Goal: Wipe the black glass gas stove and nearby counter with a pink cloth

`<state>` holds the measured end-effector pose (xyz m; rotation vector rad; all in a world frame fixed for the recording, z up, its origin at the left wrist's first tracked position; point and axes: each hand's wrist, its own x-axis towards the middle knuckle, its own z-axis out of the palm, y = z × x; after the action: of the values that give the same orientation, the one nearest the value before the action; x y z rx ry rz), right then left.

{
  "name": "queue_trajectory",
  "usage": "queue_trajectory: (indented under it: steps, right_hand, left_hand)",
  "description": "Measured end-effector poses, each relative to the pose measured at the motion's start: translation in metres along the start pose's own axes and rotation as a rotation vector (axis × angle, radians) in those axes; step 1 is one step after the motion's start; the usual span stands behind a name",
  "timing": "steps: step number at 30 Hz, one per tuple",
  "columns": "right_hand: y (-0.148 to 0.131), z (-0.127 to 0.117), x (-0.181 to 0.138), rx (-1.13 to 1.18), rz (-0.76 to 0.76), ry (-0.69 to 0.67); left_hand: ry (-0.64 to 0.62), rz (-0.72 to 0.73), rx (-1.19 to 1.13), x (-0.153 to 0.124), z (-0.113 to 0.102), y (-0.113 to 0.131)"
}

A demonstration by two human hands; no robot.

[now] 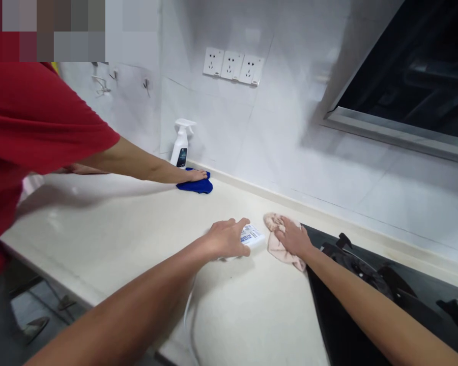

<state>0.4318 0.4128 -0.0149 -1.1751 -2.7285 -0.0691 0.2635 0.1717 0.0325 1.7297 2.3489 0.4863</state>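
My left hand (229, 239) grips a flat white box (254, 236) with blue print on its top, thumb and fingers around its near end. The box is just above or on the pale countertop (145, 223); I cannot tell which. My right hand (293, 239) presses down on a crumpled pinkish cloth (280, 252) beside the left edge of the black gas stove (328, 300). Part of the cloth lies hidden under my fingers.
A co-worker in a red shirt (41, 122) stands at the left, one hand pressing a blue cloth (195, 186) on the counter. Behind it stands a white spray bottle (180, 145). Wall sockets (232, 66) and a dark range hood (416, 76) are above. A white cord (188, 315) runs below my left forearm.
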Motion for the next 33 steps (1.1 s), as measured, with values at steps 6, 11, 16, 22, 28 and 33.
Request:
queue_trajectory:
  steps: [6,11,16,22,28,33]
  right_hand:
    - [-0.005,0.002,0.040,-0.068,0.123,0.084]
    - [-0.006,-0.008,0.011,-0.097,0.071,0.123]
    - [-0.003,-0.025,-0.053,-0.102,-0.026,0.095]
    - [-0.016,-0.042,-0.154,0.071,-0.211,0.081]
    - [-0.003,-0.057,-0.227,0.416,-0.313,0.065]
    - [0.062,-0.062,-0.269,0.439,-0.182,0.132]
  left_hand:
    - [-0.025,0.022,0.045,0.002,0.004,-0.002]
    - [-0.047,0.029,0.090,0.002,0.005,-0.002]
    - [-0.051,0.028,0.136,0.002,0.003,0.000]
    - [-0.033,0.022,0.180,0.000,0.002,0.004]
    - [0.002,0.003,0.222,-0.005,0.013,0.006]
    - [-0.013,0.006,0.203,-0.012,0.022,0.019]
